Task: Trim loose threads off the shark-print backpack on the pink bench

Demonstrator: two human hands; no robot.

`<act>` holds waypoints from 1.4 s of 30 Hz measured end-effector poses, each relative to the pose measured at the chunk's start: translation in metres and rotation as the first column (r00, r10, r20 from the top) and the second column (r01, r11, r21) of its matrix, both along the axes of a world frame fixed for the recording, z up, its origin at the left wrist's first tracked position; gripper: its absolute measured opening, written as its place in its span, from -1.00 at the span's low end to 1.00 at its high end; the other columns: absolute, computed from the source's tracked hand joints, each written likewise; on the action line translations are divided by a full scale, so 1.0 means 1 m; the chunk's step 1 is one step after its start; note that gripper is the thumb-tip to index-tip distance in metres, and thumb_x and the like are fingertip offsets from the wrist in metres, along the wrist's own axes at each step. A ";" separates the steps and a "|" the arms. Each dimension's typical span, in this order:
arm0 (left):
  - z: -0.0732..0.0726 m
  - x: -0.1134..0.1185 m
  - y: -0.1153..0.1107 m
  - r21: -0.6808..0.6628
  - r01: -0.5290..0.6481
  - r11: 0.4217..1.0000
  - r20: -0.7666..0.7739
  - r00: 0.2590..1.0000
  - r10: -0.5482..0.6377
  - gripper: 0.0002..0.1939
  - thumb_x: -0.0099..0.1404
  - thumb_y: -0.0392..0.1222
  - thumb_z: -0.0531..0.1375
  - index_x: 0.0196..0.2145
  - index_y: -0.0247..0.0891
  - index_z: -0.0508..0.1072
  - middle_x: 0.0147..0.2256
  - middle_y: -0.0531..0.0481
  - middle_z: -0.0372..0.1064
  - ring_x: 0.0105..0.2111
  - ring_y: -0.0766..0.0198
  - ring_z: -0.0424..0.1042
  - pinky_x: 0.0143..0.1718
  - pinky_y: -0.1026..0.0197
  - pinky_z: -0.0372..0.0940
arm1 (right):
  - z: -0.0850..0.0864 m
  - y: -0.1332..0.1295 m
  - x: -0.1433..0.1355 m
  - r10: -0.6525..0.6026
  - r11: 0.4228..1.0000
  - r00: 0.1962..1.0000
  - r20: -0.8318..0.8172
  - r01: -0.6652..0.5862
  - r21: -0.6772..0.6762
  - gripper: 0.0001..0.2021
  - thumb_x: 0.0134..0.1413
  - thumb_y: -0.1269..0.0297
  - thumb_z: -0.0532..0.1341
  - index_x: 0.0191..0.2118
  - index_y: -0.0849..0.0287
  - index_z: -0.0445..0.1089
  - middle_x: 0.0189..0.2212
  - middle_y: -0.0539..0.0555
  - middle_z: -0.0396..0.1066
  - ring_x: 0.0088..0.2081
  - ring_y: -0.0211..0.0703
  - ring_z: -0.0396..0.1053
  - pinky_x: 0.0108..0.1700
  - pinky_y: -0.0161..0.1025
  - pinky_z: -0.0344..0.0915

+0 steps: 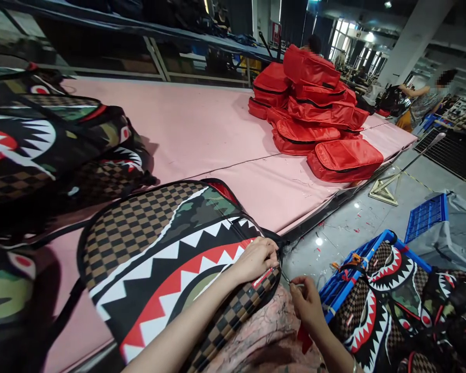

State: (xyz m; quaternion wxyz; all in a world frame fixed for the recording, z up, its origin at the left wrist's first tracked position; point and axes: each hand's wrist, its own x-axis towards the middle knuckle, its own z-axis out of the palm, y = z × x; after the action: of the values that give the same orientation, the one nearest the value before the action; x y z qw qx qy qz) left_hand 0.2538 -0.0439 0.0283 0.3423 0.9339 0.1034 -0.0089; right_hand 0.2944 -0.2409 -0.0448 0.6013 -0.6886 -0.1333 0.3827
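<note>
A backpack panel [155, 259] with brown checks, camouflage and a red and white shark-mouth print lies on the pink-covered table [202, 129], right in front of me. My left hand [258, 258] rests on its right end with the fingers curled at the dark edge; what they pinch, if anything, is too small to tell. Just off that edge, my right hand [305, 298] is closed with thumb and forefinger together on a thin metallic tool, whose tip points at the bag's edge. A red piece hangs below my right hand.
Red bags [314, 109] are piled at the table's far right. Printed backpacks [50, 140] are heaped on the left. A blue crate [373, 248] by more printed bags stands on the floor at right, near a metal stand [384, 189]. A person [423, 103] stands far right.
</note>
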 end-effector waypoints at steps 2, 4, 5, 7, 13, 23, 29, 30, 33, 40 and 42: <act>-0.003 0.001 0.001 -0.041 -0.015 0.999 0.002 1.000 0.016 -0.89 0.10 -0.23 0.14 -0.52 -0.32 0.39 -0.19 -0.01 0.30 -0.16 0.25 0.23 -0.12 0.22 0.12 | 0.002 0.003 -0.001 0.023 0.999 0.996 0.088 -0.021 -0.033 -0.47 -0.09 -0.13 0.10 -0.24 0.31 0.12 -0.64 -0.08 0.00 -0.62 -0.39 -0.06 -0.58 -0.37 -0.13; -0.005 0.000 0.002 -0.075 -0.026 0.997 0.003 1.000 0.027 -0.88 0.09 -0.24 0.13 -0.54 -0.32 0.40 -0.20 0.01 0.30 -0.16 0.27 0.23 -0.11 0.23 0.10 | 0.004 0.005 -0.001 0.081 0.995 0.975 0.205 -0.066 -0.076 -0.55 -0.01 -0.06 0.09 -0.25 0.31 0.15 -0.64 -0.06 0.03 -0.58 -0.37 -0.02 -0.53 -0.35 -0.10; -0.006 0.000 0.002 -0.087 -0.030 0.996 0.003 1.000 0.031 -0.88 0.09 -0.24 0.12 -0.54 -0.31 0.40 -0.21 0.01 0.30 -0.16 0.28 0.23 -0.10 0.23 0.09 | 0.006 0.007 -0.001 0.110 0.991 0.960 0.257 -0.088 -0.096 -0.59 0.02 -0.03 0.08 -0.25 0.30 0.16 -0.64 -0.06 0.04 -0.57 -0.36 -0.01 -0.51 -0.34 -0.10; -0.006 0.000 0.003 -0.108 -0.032 0.994 0.002 0.999 0.033 -0.86 0.08 -0.22 0.13 -0.56 -0.30 0.41 -0.21 0.01 0.30 -0.17 0.28 0.23 -0.09 0.21 0.08 | 0.011 0.010 -0.001 0.159 0.984 0.927 0.339 -0.122 -0.130 -0.64 0.07 0.01 0.06 -0.26 0.28 0.17 -0.63 -0.06 0.06 -0.56 -0.35 0.01 -0.50 -0.34 -0.09; -0.003 -0.001 0.003 -0.152 -0.032 0.988 0.021 0.999 0.036 -0.87 0.04 -0.23 0.13 -0.58 -0.31 0.41 -0.19 -0.03 0.29 -0.18 0.26 0.22 -0.12 0.20 0.09 | 0.027 0.024 0.003 0.215 0.974 0.818 0.534 -0.138 -0.180 -0.70 0.11 0.08 0.03 -0.26 0.27 0.20 -0.56 -0.01 0.19 -0.52 -0.33 0.12 -0.45 -0.34 -0.01; -0.011 -0.015 0.020 -0.316 -0.432 0.845 0.161 0.853 0.496 -0.53 0.17 0.14 -0.05 -0.40 -0.38 0.35 -0.28 -0.14 0.29 -0.27 0.23 0.28 -0.18 0.20 0.19 | 0.009 0.016 0.019 0.015 0.985 0.997 -0.072 -0.003 0.170 -0.51 -0.13 -0.12 0.20 -0.34 0.26 0.11 -0.71 -0.14 -0.08 -0.70 -0.46 -0.14 -0.65 -0.42 -0.21; -0.011 -0.070 0.000 -0.176 -0.517 0.838 0.166 0.823 0.543 -0.56 0.20 0.06 -0.07 -0.21 -0.30 0.39 0.02 -0.10 0.09 0.01 0.19 0.10 0.06 0.12 0.03 | 0.015 0.004 -0.003 0.189 0.965 0.867 -0.460 -0.079 0.248 -0.40 -0.24 -0.15 0.25 -0.25 0.32 0.20 -0.71 -0.13 -0.07 -0.74 -0.50 -0.21 -0.69 -0.43 -0.33; -0.012 -0.077 -0.009 -0.151 -0.535 0.831 0.124 0.824 0.552 -0.55 0.22 0.08 -0.11 -0.35 -0.29 0.42 -0.05 -0.09 0.16 -0.04 0.17 0.13 0.02 0.11 0.05 | 0.017 0.002 -0.009 0.203 0.962 0.839 -0.506 -0.073 0.264 -0.45 -0.21 -0.10 0.26 -0.27 0.34 0.23 -0.70 -0.11 -0.06 -0.74 -0.50 -0.18 -0.68 -0.43 -0.32; -0.014 -0.085 -0.035 -0.010 -0.630 0.776 0.066 0.774 0.629 -0.50 0.23 0.11 -0.13 -0.51 -0.28 0.41 -0.07 -0.06 0.20 -0.08 0.11 0.10 -0.03 0.06 0.03 | 0.022 0.000 -0.024 0.229 0.958 0.780 -0.583 -0.075 0.276 -0.56 -0.10 -0.03 0.24 -0.29 0.30 0.27 -0.68 -0.09 -0.09 -0.73 -0.52 -0.19 -0.65 -0.45 -0.33; -0.015 -0.077 -0.053 0.028 -0.690 0.723 -0.001 0.724 0.690 -0.70 0.21 -0.09 -0.03 -0.52 -0.23 0.41 -0.01 0.05 0.15 -0.03 0.10 0.04 -0.05 0.01 -0.03 | 0.028 0.005 -0.033 0.258 0.965 0.700 -0.666 -0.154 0.211 -0.48 -0.16 -0.09 0.24 -0.24 0.27 0.17 -0.67 -0.13 -0.16 -0.73 -0.51 -0.27 -0.63 -0.43 -0.34; -0.013 -0.077 -0.052 -0.007 -0.687 0.727 -0.020 0.727 0.687 -0.70 0.22 -0.11 -0.02 -0.53 -0.23 0.40 -0.01 0.06 0.14 -0.03 0.11 0.05 -0.05 0.02 -0.04 | 0.033 0.010 -0.035 0.243 0.968 0.708 -0.663 -0.129 0.217 -0.47 -0.15 -0.08 0.25 -0.24 0.28 0.14 -0.68 -0.15 -0.20 -0.72 -0.50 -0.29 -0.64 -0.43 -0.35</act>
State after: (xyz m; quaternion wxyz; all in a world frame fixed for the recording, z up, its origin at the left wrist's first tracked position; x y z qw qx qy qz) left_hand 0.1763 -0.0956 0.0152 0.3268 0.8271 0.4439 0.1101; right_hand 0.2592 -0.2305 -0.0117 0.6176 -0.4330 -0.0005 0.6566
